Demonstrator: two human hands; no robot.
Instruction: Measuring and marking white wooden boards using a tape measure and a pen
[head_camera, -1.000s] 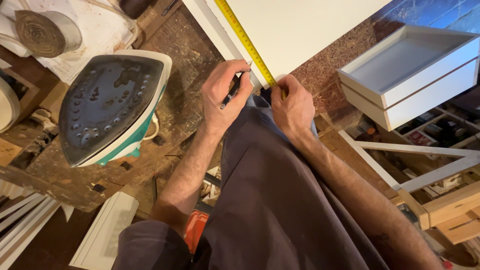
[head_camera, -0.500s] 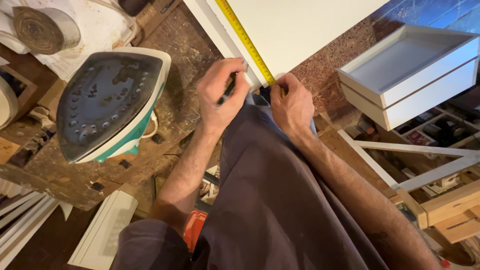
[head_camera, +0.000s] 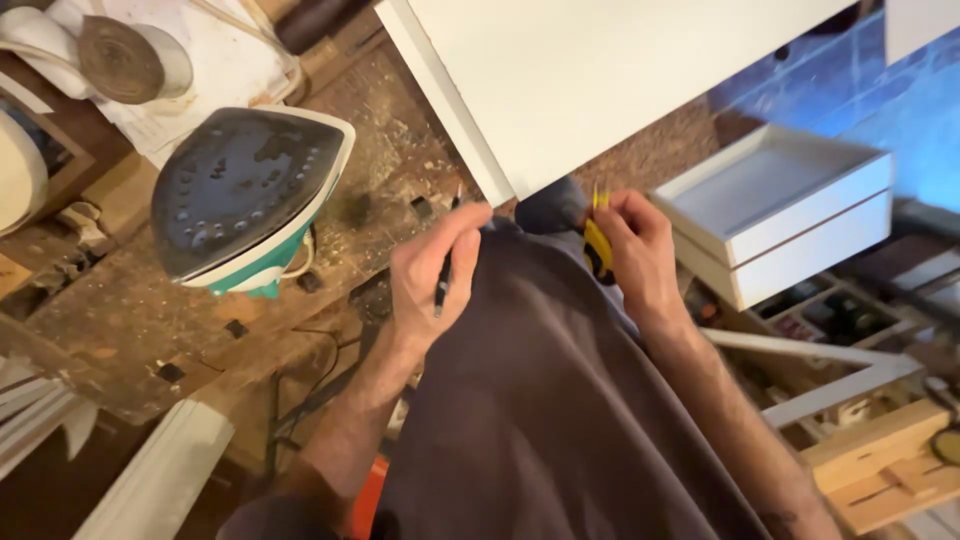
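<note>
My left hand (head_camera: 435, 272) grips a dark pencil (head_camera: 445, 268) against my body, near the edge of the worn wooden workbench (head_camera: 380, 190). Closed around a yellow tape measure (head_camera: 598, 245), my right hand (head_camera: 640, 250) sits just below the corner of a large white board (head_camera: 600, 70). The tape blade is no longer stretched along the board's edge. My dark apron fills the lower middle of the view.
A clothes iron (head_camera: 245, 195) stands upended on the bench at the left, its soleplate facing me. A roll of edge banding (head_camera: 130, 60) lies at the far left. Stacked white drawer boxes (head_camera: 790, 215) sit to the right, above wooden frames and shelves.
The tape that lay extended along the board's edge has been pulled back into my right hand. Both hands have come away from the board toward my body.
</note>
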